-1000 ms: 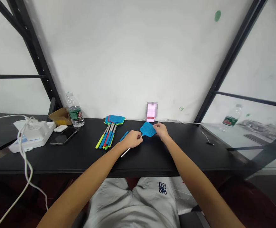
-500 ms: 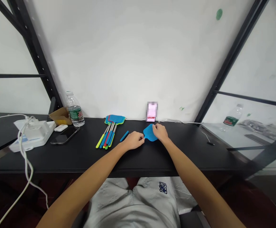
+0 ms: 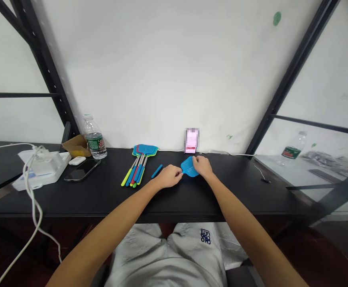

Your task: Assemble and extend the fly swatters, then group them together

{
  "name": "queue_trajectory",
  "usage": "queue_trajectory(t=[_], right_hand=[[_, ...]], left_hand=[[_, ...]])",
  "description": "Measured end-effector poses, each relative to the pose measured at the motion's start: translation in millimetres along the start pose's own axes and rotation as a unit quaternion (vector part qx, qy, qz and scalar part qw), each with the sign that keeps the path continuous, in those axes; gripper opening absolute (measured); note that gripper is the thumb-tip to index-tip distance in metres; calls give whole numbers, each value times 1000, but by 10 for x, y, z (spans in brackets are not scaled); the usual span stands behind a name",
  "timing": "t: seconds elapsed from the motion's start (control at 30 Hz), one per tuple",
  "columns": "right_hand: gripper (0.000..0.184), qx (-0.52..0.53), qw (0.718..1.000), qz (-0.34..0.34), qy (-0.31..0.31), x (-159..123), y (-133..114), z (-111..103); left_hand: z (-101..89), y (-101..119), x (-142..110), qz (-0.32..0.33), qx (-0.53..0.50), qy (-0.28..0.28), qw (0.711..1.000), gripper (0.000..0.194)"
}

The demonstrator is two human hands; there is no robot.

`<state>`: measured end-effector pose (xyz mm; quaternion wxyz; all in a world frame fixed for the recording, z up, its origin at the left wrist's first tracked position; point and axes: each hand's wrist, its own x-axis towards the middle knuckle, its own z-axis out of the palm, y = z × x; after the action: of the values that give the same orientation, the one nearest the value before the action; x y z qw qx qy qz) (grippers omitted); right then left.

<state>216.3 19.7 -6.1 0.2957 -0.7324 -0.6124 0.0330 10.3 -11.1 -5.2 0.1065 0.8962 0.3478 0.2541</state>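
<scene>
A blue fly swatter head (image 3: pixel 189 167) is held between my two hands, just above or on the black table. My left hand (image 3: pixel 170 176) is closed at its narrow neck, the fingers hiding what lies inside the grip. Over the right edge of the mesh, my right hand (image 3: pixel 203 165) is closed with the thumb on top. Left of my left hand lies a loose blue handle (image 3: pixel 157 171). Farther left, a stack of fly swatters (image 3: pixel 144 150) rests with blue, red and yellow-green heads toward the wall and coloured handles toward me.
A phone (image 3: pixel 191 140) with a lit screen leans against the wall. On the left stand a water bottle (image 3: pixel 94 137), a cardboard box (image 3: pixel 77 146), a dark phone (image 3: pixel 82 170), a white case (image 3: pixel 77 160) and a white power strip (image 3: pixel 44 169) with cables. A short cable (image 3: pixel 262 175) lies right.
</scene>
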Motion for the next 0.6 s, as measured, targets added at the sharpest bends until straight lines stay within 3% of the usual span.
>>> queue_trajectory(t=[0.6], right_hand=[[51, 41, 993, -53, 95, 13, -4, -87]], left_hand=[[-26, 63, 33, -11, -97, 16, 995, 35]])
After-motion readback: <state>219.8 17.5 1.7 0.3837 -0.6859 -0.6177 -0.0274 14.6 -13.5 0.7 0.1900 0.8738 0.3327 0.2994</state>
